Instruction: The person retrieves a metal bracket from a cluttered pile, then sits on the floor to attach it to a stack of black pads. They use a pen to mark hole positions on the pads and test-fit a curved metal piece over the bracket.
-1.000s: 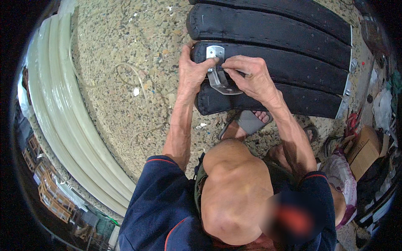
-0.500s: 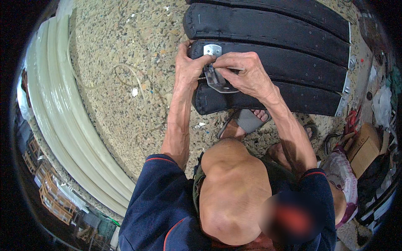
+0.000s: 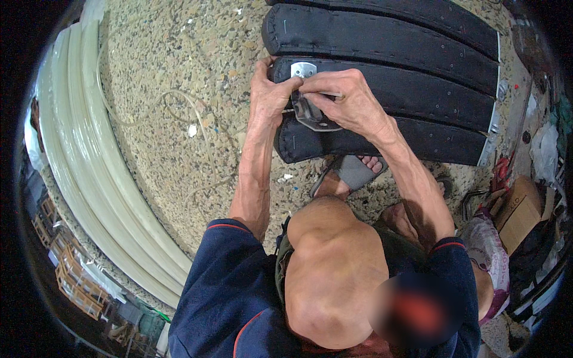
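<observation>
A silver metal bracket with holes in its plate lies on the end of a black padded slat. Its darker, bent lower part reaches over the slat below. My left hand is closed round the slat's left end, thumb pressed on the bracket and other fingers mostly hidden beneath. From the right, my right hand meets the left thumb over the bracket's middle. Its thumb and forefinger are pinched together, and a thin light rod shows between its fingers; the tip is hidden.
More black slats lie side by side, joined at the right by a metal strip. Long plastic-wrapped pale lengths curve along the left. A thin cord loops over the speckled floor. A cardboard box and bags stand at the right.
My right hand has shifted slightly left and up at the bracket, and the thin rod shows more plainly between its fingers. My left hand keeps its place.
</observation>
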### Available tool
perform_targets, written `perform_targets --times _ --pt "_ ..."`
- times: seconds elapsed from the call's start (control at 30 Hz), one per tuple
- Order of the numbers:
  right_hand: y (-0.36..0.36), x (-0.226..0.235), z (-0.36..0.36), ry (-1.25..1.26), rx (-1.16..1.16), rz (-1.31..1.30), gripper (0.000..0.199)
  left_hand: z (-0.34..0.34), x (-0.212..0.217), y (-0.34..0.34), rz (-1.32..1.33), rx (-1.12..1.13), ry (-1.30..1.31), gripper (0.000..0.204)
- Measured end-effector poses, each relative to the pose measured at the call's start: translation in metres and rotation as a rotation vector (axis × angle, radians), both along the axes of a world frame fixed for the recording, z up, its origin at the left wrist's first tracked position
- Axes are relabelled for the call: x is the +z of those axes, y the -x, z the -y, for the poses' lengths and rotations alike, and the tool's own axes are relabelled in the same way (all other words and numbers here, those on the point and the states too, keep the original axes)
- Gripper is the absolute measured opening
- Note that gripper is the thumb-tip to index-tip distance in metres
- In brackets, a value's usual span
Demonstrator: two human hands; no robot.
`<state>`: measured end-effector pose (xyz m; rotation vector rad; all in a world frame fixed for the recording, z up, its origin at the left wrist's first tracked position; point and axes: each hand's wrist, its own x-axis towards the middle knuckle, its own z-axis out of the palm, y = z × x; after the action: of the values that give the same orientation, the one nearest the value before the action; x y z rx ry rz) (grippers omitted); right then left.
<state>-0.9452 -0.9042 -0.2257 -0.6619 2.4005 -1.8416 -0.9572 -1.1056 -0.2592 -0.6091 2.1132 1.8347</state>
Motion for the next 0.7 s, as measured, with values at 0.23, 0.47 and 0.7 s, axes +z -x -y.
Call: perform_targets --times 0.23,0.47,0.7 --pt "-0.002 0.012 -0.007 -0.056 0.004 0.086 0.013 0.001 0.0 0.0 0.033 -0.001 -0.026 0.08" --pt "-0.044 0.023 -0.032 0.108 -0.473 0.246 0.01 -0.005 0.009 0.001 0.036 -0.009 0.012 0.086" --pt "-0.122 0.039 0.013 0.342 -0.746 0.702 0.029 -0.009 0.014 -0.001 0.061 0.017 -0.065 0.082"
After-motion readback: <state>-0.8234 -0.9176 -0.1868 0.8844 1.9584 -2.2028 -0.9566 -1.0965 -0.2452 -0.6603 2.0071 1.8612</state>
